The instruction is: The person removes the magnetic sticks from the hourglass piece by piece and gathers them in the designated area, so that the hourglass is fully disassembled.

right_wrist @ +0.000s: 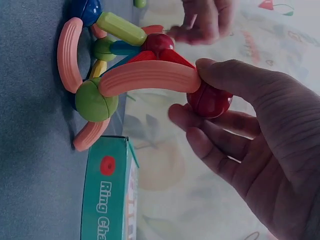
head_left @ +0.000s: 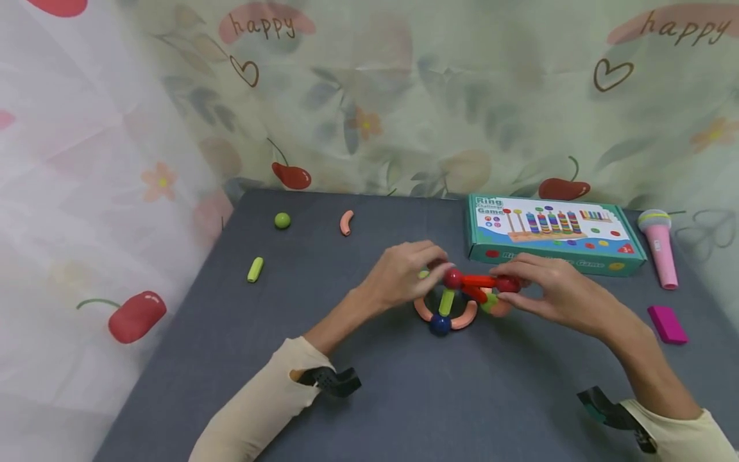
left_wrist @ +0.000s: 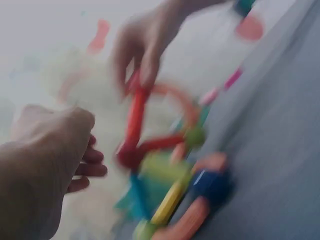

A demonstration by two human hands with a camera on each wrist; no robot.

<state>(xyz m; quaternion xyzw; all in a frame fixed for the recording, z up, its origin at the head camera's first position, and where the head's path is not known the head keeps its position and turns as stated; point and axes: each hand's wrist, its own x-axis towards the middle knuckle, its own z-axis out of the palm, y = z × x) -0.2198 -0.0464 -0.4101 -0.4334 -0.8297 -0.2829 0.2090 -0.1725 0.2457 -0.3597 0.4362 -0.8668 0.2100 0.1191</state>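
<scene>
Two hands work my toy frame (head_left: 456, 301): right hand (head_left: 554, 289) pinches its red ball (right_wrist: 209, 100), left hand (head_left: 404, 273) curls fingers at the other end.

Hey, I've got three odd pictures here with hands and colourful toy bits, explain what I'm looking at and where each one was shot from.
No machine here: these are a person's two bare hands, filmed by three worn cameras. The wide picture comes from a head camera looking down at a grey table. The other two come from wrist cameras; the left wrist one is blurred.

The left hand and the right hand hold a toy structure of coloured sticks, curved pieces and balls. The right wrist view shows the right hand's fingers pinching a red ball at its end.

Lying loose on the table: a green ball, a green stick, a curved orange piece, a ring game box, a pink toy microphone and a magenta block.
</scene>
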